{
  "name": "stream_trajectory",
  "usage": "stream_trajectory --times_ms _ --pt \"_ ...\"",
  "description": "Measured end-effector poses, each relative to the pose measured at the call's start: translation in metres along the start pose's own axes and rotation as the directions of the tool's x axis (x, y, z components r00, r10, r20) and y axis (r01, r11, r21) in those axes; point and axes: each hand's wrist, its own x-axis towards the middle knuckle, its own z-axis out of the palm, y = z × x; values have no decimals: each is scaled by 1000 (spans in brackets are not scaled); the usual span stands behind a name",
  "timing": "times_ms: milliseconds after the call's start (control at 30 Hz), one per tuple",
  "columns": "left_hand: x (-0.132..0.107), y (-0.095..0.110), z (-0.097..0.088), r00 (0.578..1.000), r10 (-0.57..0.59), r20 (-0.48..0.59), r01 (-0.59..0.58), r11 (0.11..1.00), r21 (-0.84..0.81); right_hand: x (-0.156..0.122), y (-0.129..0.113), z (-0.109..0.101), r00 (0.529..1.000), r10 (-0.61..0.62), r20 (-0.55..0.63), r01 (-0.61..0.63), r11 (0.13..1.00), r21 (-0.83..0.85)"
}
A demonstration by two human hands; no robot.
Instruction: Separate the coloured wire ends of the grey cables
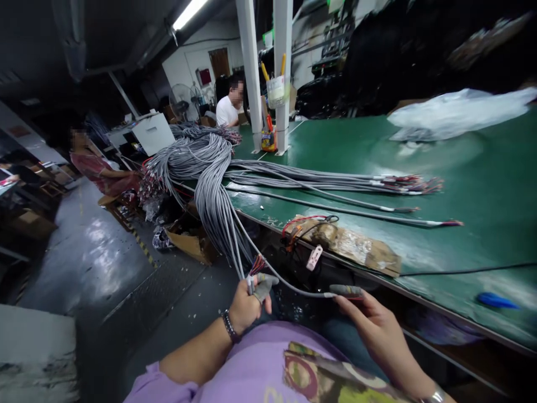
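Note:
Low in front of me, my left hand (251, 299) is closed round the ends of several grey cables, and their coloured wires (257, 265) stick up above the fist. A finger cot covers its thumb. My right hand (373, 313), also with a covered finger, pinches the stripped end of a single grey cable (300, 290) that curves over from the bundle. The large bundle of grey cables (212, 184) drapes over the edge of the green table (335, 145). On the tabletop, more cables (310, 178) lie stretched to the right, with bare coloured ends.
Along the table edge sits a taped cardboard piece (352, 246) with wires, and a white power strip (314, 257) hangs below. A blue object (497, 300) lies at the right. White posts (283, 67) rise behind. Two people sit further off. An open cardboard box (191, 243) stands on the floor.

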Motion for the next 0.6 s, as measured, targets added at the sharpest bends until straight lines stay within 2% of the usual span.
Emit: stream_trajectory --times_ms 67,167,233,300,367,433,533,600 --pt "-1 4 0 999 15 42 -18 998 64 1 -12 0 987 -69 146 73 997 -23" --pt "-1 17 11 970 227 92 -238 961 140 4 -36 7 896 -109 431 123 992 -3" --pt "-1 27 22 927 306 217 -343 925 162 8 -49 13 842 -88 532 45 995 94" --pt "0 33 31 895 272 354 -339 930 144 11 -57 17 810 -37 585 -86 980 181" --pt "2 33 37 889 185 418 -256 959 119 12 -58 18 814 1 581 -175 954 244" --pt "6 30 39 906 121 406 -183 976 116 12 -56 20 855 43 517 -221 932 287" --pt "12 24 37 925 58 375 -119 983 141 13 -53 25 919 70 387 -215 914 345" --pt "14 25 35 912 -17 410 -48 988 147 14 -53 30 942 68 330 -189 917 351"
